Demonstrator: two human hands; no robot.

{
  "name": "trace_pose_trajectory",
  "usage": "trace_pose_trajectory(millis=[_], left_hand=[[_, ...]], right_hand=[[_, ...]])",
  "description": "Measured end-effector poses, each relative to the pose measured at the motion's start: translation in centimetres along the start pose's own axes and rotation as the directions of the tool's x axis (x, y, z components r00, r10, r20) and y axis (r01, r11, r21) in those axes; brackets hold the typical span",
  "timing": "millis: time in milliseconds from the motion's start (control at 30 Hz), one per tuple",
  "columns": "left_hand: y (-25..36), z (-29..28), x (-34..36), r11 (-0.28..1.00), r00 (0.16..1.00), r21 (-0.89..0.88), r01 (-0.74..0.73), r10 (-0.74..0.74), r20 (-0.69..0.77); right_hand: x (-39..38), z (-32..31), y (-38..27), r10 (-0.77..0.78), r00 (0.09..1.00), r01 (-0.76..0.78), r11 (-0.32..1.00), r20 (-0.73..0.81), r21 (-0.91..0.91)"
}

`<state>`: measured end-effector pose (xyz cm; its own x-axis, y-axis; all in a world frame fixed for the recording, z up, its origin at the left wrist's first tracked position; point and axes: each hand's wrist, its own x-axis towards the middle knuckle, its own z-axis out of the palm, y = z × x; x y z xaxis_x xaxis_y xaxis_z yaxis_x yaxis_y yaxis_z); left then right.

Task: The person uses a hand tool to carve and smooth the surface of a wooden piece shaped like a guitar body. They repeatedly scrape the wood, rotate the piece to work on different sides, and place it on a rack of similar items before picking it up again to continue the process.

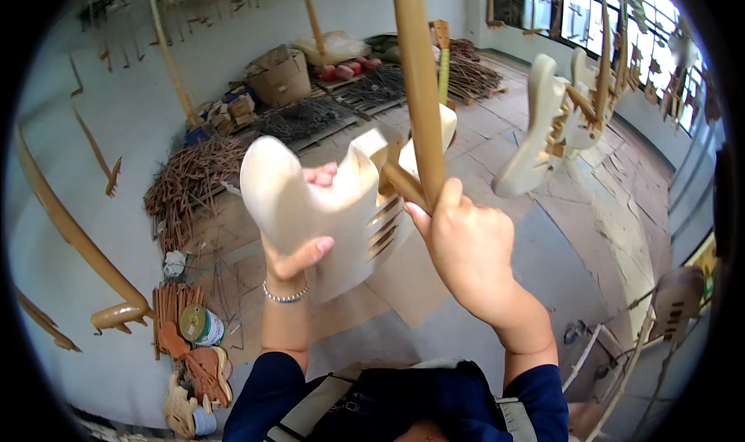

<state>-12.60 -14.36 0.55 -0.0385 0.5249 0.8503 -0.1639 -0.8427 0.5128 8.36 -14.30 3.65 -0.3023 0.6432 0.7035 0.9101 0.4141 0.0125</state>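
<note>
A pale, unpainted electric guitar body (334, 232) is in front of me, with several slots cut through its face. My left hand (299, 252) grips its left edge, thumb on the near side and fingertips showing at the cutaway behind. A thick, brown-coated rod (419, 77) hangs down from above, and its short bent end reaches to the body's neck pocket. Around the bottom bend of this rod my right hand (469, 248) is closed. Whether the rod's tip is seated in the pocket I cannot tell.
More pale guitar bodies (535, 131) hang at the right. Brown coated hooks (85, 248) hang at the left. Along the far wall are a cardboard box (279, 77) and piles of thin rods (190, 174). A paint can (201, 325) and wooden guitar bodies (209, 372) stand at the lower left.
</note>
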Motion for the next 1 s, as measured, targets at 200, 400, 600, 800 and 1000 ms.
trace_pose_trajectory(millis=[200,400,600,800,1000], left_hand=[[-1.8,1.1,2.8,0.963,0.969,-0.104,0.247,-0.247,0.011],[-4.7,4.1,3.9,1.0,0.994,0.004,-0.005,0.004,0.11],[-5.0,8.3,-0.4,0.683,0.631,0.451,-0.574,0.72,-0.287],[-2.1,27.3,-16.4,0.885,0.93,-0.464,-0.036,0.2,0.309],[16.6,47.4,-31.3,0.672,0.081,-0.274,0.688,0.304,0.949]], right_hand=[[-1.7,-0.7,1.5,0.088,0.988,-0.053,0.964,-0.126,0.261],[-14.1,0.9,5.0,0.389,0.864,-0.26,0.889,-0.321,0.377],[-33.8,1.5,2.1,0.796,0.439,-0.89,0.448,0.416,0.083],[-51.5,-3.8,-6.1,0.976,-0.02,-0.981,0.023,0.216,-0.193],[-60.0,-10.8,-11.4,0.938,-0.331,-0.936,-0.34,-0.101,-0.092]])
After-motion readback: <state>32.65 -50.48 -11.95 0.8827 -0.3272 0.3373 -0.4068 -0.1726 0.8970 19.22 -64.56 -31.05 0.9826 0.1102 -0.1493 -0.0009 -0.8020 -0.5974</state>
